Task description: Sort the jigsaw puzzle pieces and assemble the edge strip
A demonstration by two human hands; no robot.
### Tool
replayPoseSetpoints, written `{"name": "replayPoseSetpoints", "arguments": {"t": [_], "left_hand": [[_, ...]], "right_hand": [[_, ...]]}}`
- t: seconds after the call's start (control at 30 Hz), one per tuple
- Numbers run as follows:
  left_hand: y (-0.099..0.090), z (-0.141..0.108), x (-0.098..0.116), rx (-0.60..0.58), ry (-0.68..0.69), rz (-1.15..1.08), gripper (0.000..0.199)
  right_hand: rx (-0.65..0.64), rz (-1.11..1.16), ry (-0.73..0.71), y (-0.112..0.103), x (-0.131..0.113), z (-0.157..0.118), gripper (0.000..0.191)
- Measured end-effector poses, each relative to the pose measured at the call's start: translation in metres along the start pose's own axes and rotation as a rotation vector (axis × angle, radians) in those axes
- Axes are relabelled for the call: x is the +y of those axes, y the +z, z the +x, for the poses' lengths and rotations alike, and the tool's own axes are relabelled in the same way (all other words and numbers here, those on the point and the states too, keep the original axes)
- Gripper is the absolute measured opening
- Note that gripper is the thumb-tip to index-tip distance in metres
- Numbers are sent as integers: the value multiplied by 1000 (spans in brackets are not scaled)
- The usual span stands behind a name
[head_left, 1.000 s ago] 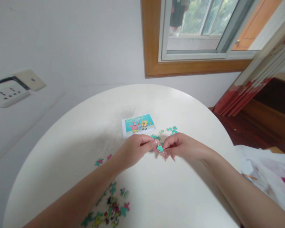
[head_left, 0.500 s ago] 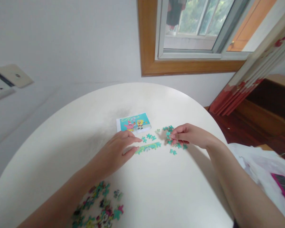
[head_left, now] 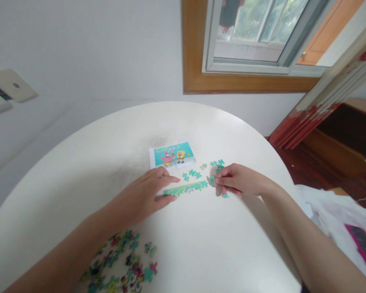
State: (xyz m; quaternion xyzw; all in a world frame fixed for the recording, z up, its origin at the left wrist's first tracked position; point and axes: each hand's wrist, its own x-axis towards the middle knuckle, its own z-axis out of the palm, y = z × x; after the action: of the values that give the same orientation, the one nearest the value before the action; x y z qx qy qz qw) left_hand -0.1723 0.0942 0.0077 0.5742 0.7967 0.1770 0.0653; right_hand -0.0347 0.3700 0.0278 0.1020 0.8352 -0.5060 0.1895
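Note:
A joined strip of jigsaw puzzle (head_left: pixel 189 188), teal with yellow-green swirls, lies across the middle of the table. My left hand (head_left: pixel 154 188) rests at its left part, thumb and index finger spread to either side of it. In my right hand (head_left: pixel 233 179) a teal puzzle piece (head_left: pixel 212 181) is pinched between thumb and fingertips, close to the strip's right end. Several loose teal pieces (head_left: pixel 195 174) lie just above the strip, and more teal pieces (head_left: pixel 218 162) sit beyond my right fingers, partly hidden by them.
Behind the strip lies a picture card or box (head_left: pixel 173 155) with cartoon figures. A heap of mixed puzzle pieces (head_left: pixel 125 264) is by my left forearm. The round white table (head_left: pixel 201 240) meets the wall below a window. A phone (head_left: pixel 362 244) lies on white plastic at right.
My right hand has brought a teal piece left and down, to the strip's right end. My left hand has shifted slightly left, showing more of the strip. The view has tilted a little.

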Motion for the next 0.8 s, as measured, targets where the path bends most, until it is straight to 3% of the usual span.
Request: {"name": "replayPoseSetpoints", "arguments": {"t": [0.4,0.57,0.8], "left_hand": [[0,2,4,-17,-20,-52,36],[2,1,1,-29,-15,-54,38],[0,2,3,-17,-19,-83,37]], "right_hand": [[-6,62,60,10,-7,2,31],[13,88,44,4,-3,1,31],[348,151,4,-31,15,-2,26]]}}
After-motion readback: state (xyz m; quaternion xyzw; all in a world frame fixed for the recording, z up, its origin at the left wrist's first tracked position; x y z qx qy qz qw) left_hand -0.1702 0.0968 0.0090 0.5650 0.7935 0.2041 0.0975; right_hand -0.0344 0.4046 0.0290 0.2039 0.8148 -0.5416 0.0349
